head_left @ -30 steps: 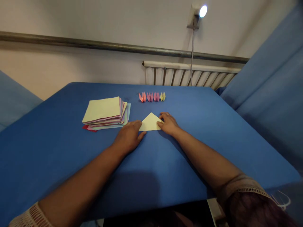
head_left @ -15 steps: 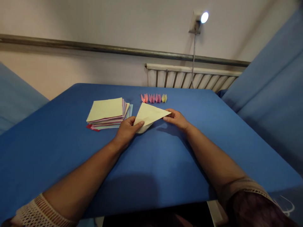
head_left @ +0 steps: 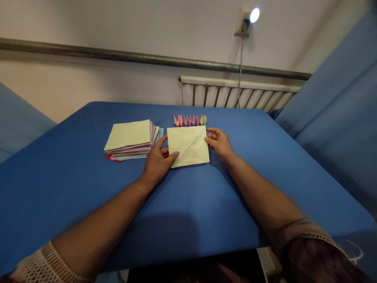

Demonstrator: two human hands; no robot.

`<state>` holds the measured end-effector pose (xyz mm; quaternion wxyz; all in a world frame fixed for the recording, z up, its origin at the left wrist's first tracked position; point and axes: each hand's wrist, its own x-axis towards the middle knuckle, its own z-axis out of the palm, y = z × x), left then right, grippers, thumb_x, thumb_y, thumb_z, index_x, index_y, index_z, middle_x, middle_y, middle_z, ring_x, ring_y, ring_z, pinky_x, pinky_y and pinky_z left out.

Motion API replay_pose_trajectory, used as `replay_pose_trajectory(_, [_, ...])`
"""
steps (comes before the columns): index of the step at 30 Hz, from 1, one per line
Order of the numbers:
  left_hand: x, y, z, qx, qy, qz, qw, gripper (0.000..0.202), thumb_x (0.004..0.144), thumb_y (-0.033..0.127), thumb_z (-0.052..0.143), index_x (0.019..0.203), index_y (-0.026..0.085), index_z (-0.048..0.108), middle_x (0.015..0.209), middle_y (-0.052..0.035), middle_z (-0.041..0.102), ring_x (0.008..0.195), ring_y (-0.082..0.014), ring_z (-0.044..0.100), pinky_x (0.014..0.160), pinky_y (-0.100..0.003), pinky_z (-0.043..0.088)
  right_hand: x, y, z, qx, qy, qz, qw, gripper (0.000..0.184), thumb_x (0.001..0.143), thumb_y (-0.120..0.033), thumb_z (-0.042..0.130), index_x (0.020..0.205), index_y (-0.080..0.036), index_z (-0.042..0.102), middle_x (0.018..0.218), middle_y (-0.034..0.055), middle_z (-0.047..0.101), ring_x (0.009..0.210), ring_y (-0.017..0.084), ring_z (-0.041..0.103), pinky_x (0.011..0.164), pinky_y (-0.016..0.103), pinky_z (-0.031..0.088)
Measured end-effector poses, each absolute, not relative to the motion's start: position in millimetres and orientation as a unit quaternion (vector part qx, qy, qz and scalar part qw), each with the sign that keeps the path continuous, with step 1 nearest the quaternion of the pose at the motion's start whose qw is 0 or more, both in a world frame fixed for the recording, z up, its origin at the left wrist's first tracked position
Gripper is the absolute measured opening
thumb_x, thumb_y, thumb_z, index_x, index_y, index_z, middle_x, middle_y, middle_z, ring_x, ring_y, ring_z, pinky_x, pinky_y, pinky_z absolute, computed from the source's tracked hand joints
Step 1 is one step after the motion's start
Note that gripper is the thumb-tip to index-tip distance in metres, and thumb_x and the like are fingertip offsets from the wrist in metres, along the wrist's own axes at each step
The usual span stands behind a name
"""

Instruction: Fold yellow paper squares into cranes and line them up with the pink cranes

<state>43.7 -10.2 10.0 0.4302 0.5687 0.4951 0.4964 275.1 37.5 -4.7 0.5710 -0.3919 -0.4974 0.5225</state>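
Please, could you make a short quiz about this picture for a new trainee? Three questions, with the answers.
1. True or false: the yellow sheet is folded into a triangle.
2. On which side of the sheet does the paper stack lie? A) right B) left C) on top of it
3. How many hands touch the sheet?
Key: 1 false, it is an open square. 2 B. 3 two, the left hand and the right hand.

Beige wall, metal rail, radiator, lamp.
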Motion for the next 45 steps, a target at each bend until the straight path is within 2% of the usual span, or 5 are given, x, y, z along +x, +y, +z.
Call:
replay_pose_trajectory(10, [30.7,-0.1,1.5,0.774,0.479,0.326,0.258,0.049,0.084,0.021,0.051,0.132,0.021,0.059,0.123,-0.0076,0.068,0.114,-0.0238,0.063,0.106,-0.044,0.044,277.8,46.1,-23.5,-0.611,-0.602,0.357,0.369,0.057,0.076,-0.014,0.055,0.132,-0.016,0.043,0.073,-0.0045,0.058,0.062,0.012,0.056,0.065,0.027,0.050])
replay_pose_trajectory(17, [36.0,-6.3,5.9,0.852,0.495,0.169,0.014,0.069,0.081,0.018,0.061,0.146,0.028,0.043,0.164,-0.0092,0.012,0.150,-0.0378,0.012,0.115,-0.057,0.026,277.9,37.8,-15.5,-0.653,-0.641,0.290,0.280,0.054,0.070,-0.005,0.058,0.123,-0.012,0.057,0.081,0.0042,0.066,0.082,0.021,0.064,0.084,0.037,0.051])
replay_pose_trajectory(23, [35.7,-9.1,3.3,0.907,0.415,0.073,0.020,0.069,0.076,0.000,0.046,0.134,0.036,0.057,0.161,-0.0015,0.028,0.150,-0.0338,0.014,0.115,-0.057,0.023,273.5,20.4,-2.8,-0.498,-0.781,0.220,0.307,0.053,0.073,-0.002,0.051,0.122,-0.020,0.063,0.131,0.0080,0.059,0.123,0.020,0.053,0.107,0.038,0.039])
replay_pose_trajectory(35, [33.8,3.7,-6.9,0.837,0.496,0.191,0.130,0.037,0.091,0.042,0.048,0.107,0.023,0.075,0.138,-0.0074,0.059,0.137,-0.0327,0.041,0.114,-0.054,0.031,303.5,30.2,1.3,-0.360,-0.723,0.513,0.290,0.031,0.091,-0.040,0.053,0.107,-0.019,0.069,0.112,0.0052,0.071,0.108,0.018,0.062,0.102,0.038,0.043])
replay_pose_trajectory(45, [37.8,11.3,-4.6,0.795,0.559,0.210,0.107,0.026,0.084,0.041,0.059,0.081,0.016,0.069,0.118,-0.0131,0.068,0.116,-0.0305,0.059,0.107,-0.046,0.041,294.8,35.3,-14.4,-0.459,-0.703,0.461,0.287,0.038,0.070,-0.018,0.072,0.107,-0.017,0.061,0.100,0.0047,0.072,0.087,0.017,0.066,0.085,0.035,0.053])
